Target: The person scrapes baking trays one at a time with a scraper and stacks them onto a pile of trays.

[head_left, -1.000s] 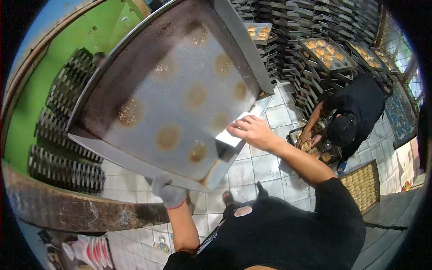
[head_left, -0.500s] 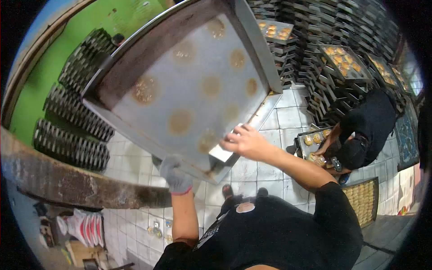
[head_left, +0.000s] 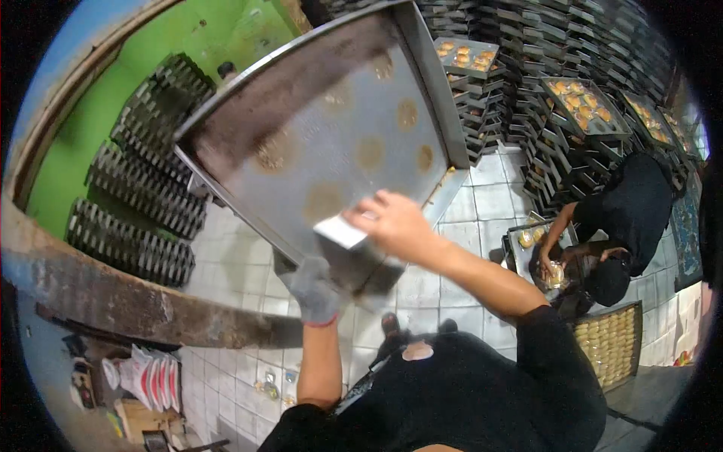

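Note:
A large metal baking tray (head_left: 437,98) is tilted up in front of me, its inside marked with several brown round stains. My left hand (head_left: 312,290), in a grey glove, is closed on the tray's near lower edge. In my bare right hand (head_left: 399,226) is a flat white scraper (head_left: 339,231), over the lower part of the tray's inner surface. Whether the scraper's edge touches the metal cannot be made out. The hand hides part of the tray and its stains.
A person (head_left: 640,211) crouches at the right, hands over a tray of buns (head_left: 527,235). Stacked trays (head_left: 512,98) fill the back right; more dark stacks (head_left: 135,248) stand at the left. A rusty curved edge (head_left: 151,309) lies left of my arm. White tiles (head_left: 482,203) cover the floor.
My right hand and the scraper have moved left and slightly up across the tray. The tray appears shifted to the right. The crouching person's hands have moved over the buns.

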`<state>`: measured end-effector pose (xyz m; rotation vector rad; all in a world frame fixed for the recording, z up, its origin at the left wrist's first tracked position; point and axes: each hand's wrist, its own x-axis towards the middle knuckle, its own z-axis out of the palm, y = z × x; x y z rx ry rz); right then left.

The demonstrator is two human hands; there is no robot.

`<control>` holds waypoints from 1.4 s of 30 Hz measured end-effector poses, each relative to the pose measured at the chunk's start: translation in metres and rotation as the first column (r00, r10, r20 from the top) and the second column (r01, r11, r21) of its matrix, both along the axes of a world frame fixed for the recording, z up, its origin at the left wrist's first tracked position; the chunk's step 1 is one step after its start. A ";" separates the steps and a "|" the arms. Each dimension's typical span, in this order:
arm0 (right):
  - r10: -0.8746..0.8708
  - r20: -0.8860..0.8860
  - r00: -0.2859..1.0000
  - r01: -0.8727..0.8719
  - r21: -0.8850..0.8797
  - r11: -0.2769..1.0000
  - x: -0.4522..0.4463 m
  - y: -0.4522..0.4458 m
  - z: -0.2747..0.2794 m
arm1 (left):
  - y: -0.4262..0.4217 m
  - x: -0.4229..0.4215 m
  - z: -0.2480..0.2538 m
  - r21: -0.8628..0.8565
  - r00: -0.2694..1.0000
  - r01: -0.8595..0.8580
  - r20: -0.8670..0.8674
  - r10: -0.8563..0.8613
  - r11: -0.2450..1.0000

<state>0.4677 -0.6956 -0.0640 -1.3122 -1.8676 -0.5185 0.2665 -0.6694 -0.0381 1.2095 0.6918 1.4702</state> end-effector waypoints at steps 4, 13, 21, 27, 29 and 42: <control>-0.140 -0.278 0.950 0.186 0.147 0.971 0.018 0.022 0.097 | -0.007 0.005 -0.020 0.092 0.987 -0.030 -0.158 0.044 0.995; -0.111 -0.583 0.805 0.236 0.142 0.961 0.044 0.034 0.101 | -0.001 -0.013 -0.023 0.103 0.996 0.051 -0.076 -0.044 0.993; -0.218 -0.709 0.671 0.314 0.006 0.949 0.070 0.045 0.071 | 0.018 -0.046 -0.049 0.267 1.000 -0.019 -0.012 0.023 0.964; -0.011 -0.505 0.863 0.115 0.176 0.978 0.049 0.036 0.066 | 0.072 -0.133 -0.124 0.357 0.936 0.154 -0.351 -0.020 0.921; -0.282 -0.575 0.768 0.457 0.183 0.870 0.088 0.059 0.067 | 0.078 -0.144 -0.119 0.568 0.877 0.170 -0.461 0.140 0.805; -0.332 -0.736 0.589 0.371 -0.118 0.921 0.137 0.086 0.007 | 0.066 -0.105 -0.083 0.859 0.767 -0.182 -0.180 0.615 0.478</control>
